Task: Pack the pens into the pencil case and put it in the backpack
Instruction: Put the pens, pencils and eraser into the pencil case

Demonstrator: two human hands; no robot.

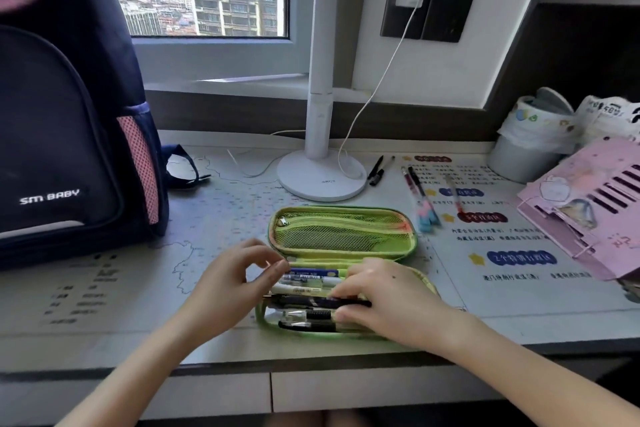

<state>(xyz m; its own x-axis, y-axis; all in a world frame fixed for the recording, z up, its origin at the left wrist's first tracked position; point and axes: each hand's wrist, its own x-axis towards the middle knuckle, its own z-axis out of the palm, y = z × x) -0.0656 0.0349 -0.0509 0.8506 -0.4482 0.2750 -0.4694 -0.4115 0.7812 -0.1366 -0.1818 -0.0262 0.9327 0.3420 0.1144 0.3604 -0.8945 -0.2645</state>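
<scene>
A green pencil case [341, 229] lies open on the desk, its mesh lid folded back. Several pens [308, 282] lie in its lower half. My right hand [384, 298] rests over the right part of that half, fingers pinching a dark pen [311, 302]. My left hand [239, 274] is at the case's left end, fingertips curled onto the pen ends. Two black pens [378, 170] lie beside the lamp base, and three more pens [420, 196] lie on the printed mat to the right. A dark blue backpack [65, 135] with pink mesh pockets stands upright at the left.
A white desk lamp [321, 177] stands behind the case, with a white charging cable [377, 87] running to a wall socket. A pink organiser [588, 201] and a white bin [530, 146] sit at the right. The desk edge runs below my wrists.
</scene>
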